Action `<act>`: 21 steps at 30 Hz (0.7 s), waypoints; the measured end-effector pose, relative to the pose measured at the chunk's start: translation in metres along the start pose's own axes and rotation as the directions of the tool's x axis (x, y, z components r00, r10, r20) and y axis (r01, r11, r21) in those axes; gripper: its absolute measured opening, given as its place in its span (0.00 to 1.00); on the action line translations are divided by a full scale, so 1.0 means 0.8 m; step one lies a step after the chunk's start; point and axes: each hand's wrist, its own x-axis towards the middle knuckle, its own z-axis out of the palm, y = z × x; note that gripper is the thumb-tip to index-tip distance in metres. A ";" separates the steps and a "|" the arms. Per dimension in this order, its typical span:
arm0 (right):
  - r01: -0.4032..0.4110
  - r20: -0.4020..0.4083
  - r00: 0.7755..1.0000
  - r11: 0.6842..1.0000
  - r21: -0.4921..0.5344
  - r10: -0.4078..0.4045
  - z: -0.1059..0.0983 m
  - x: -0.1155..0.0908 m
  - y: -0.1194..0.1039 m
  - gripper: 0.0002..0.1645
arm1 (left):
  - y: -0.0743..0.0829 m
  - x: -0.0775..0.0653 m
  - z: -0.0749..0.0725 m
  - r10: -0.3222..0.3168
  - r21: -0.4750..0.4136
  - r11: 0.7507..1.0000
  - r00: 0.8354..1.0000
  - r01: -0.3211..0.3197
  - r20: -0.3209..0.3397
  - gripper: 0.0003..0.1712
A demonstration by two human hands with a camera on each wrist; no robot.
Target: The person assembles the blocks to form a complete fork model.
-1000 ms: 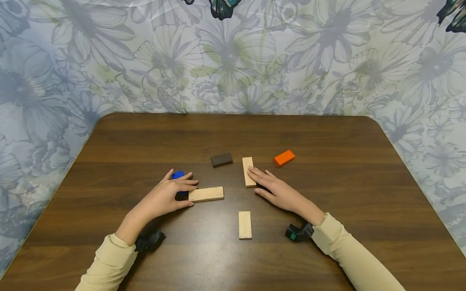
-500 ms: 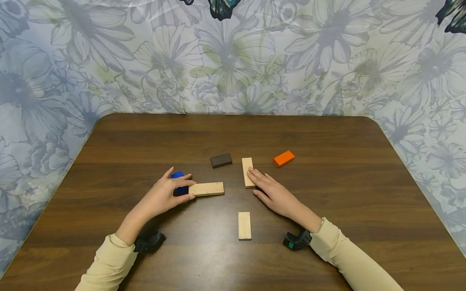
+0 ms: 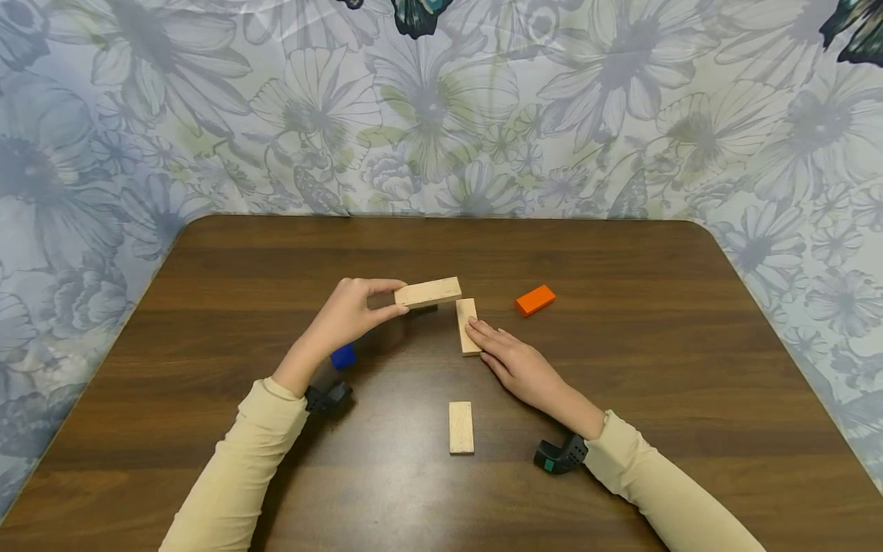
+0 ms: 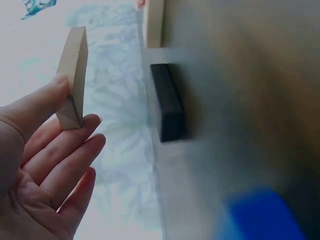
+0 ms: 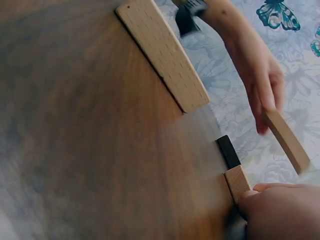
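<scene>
Between thumb and fingers, my left hand [image 3: 350, 310] pinches one end of a pale wooden block [image 3: 429, 292]. The block is held above the table, its far end pointing right. Beneath it, mostly hidden in the head view, lies a dark block [image 4: 167, 102], fully visible in the left wrist view. My right hand [image 3: 522, 369] has its fingers extended, with the fingertips resting on a second pale wooden block [image 3: 465, 318] that lies flat on the table. In the right wrist view, that block [image 5: 237, 182] shows end-on by the fingers.
A third pale wooden block [image 3: 461, 428] lies nearer the front of the brown table [image 3: 386, 491]. An orange block [image 3: 535, 300] lies at the right, and a blue block [image 3: 343, 356] is near my left wrist. A floral-patterned backdrop [image 3: 441, 115] stands behind the table.
My left hand has lifted the wooden block and carried it away from me and to the right, uncovering the blue block and covering most of the dark one. My right hand has barely moved.
</scene>
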 end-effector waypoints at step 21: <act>-0.003 0.018 1.000 1.000 -0.022 0.003 0.001 -0.002 0.002 0.30 | -0.020 0.108 0.077 -0.023 0.056 0.998 0.990 0.015 0.142 0.23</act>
